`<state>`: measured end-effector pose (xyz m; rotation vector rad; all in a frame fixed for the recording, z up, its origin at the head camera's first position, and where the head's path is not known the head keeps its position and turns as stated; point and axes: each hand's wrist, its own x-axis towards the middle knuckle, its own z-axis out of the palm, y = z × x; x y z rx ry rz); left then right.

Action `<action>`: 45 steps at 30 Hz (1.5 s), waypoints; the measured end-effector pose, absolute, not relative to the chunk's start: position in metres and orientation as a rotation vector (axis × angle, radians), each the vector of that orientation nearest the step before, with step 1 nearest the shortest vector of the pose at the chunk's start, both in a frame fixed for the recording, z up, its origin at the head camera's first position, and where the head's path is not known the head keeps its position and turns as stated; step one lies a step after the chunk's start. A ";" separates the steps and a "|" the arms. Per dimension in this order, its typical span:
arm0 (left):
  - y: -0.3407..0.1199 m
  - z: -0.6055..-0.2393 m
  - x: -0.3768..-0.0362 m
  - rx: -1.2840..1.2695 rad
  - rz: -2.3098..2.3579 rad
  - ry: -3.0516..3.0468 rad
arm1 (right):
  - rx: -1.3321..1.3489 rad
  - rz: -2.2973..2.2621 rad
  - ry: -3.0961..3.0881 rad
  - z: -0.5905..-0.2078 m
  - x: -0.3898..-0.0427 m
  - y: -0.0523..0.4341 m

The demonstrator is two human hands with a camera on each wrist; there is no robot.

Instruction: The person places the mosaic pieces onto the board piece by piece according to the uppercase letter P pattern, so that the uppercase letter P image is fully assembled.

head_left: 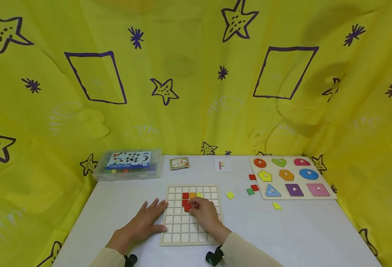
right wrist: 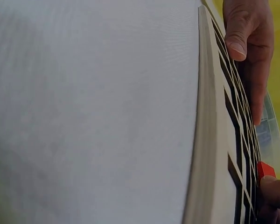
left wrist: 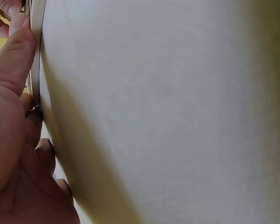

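A wooden grid board (head_left: 177,226) lies flat on the white table. My right hand (head_left: 206,215) is over its middle and pinches a red square tile (head_left: 187,208) between thumb and fingers. In the right wrist view that red tile (right wrist: 266,170) stands tilted above the grid, at the fingertips. Set in the upper cells are another red tile (head_left: 185,195), an orange tile (head_left: 192,195) and a yellow tile (head_left: 200,195), with a further red tile (head_left: 185,202) below the first. My left hand (head_left: 144,222) lies spread at the board's left edge, thumb against the frame.
Loose by the board's right are a yellow tile (head_left: 230,195), a green tile (head_left: 250,191) and several others. A shape puzzle board (head_left: 296,181) lies at back right. A clear plastic case (head_left: 129,165), a small card box (head_left: 179,163) and a printed card (head_left: 222,165) line the back.
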<state>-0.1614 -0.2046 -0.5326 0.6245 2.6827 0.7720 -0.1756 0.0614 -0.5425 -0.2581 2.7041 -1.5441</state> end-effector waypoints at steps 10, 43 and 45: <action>-0.205 -0.534 -0.162 0.609 0.778 2.676 | -0.299 -1.435 2.769 -0.541 -0.174 0.059; -0.206 -0.533 -0.162 0.602 0.798 2.673 | -0.235 -1.739 2.394 -0.532 -0.182 0.074; -0.205 -0.533 -0.162 0.594 0.802 2.669 | -0.227 -1.758 2.372 -0.531 -0.183 0.077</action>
